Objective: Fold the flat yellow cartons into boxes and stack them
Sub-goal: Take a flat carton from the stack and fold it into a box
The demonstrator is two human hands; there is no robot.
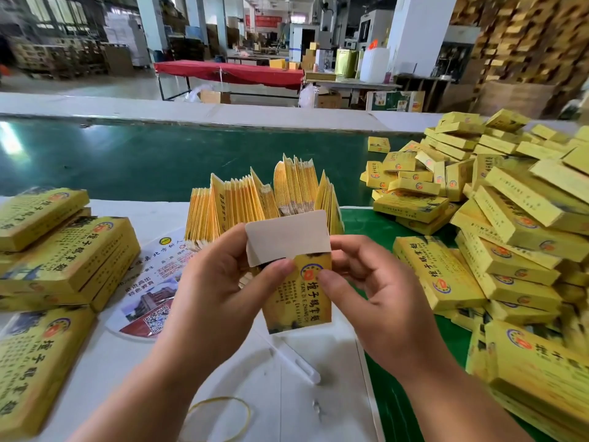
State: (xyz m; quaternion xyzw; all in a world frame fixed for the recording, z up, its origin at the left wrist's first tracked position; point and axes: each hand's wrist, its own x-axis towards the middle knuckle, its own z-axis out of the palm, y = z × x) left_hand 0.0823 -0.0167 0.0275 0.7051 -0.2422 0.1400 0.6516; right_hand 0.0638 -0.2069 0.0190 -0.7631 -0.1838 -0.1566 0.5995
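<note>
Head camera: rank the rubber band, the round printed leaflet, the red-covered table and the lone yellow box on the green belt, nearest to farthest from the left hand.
From the left hand:
1. Round printed leaflet, just left of it on the white table.
2. Rubber band, below it near the forearm.
3. Lone yellow box, up right on the green belt.
4. Red-covered table, far back across the hall.

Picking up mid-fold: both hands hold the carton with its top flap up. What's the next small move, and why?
Probably fold the white flap down and tuck it into the carton. The flap stands open above the mouth, and the left hand and right hand pinch the top corners with thumbs just below it. Only then does it belong on the box pile at right.
</note>
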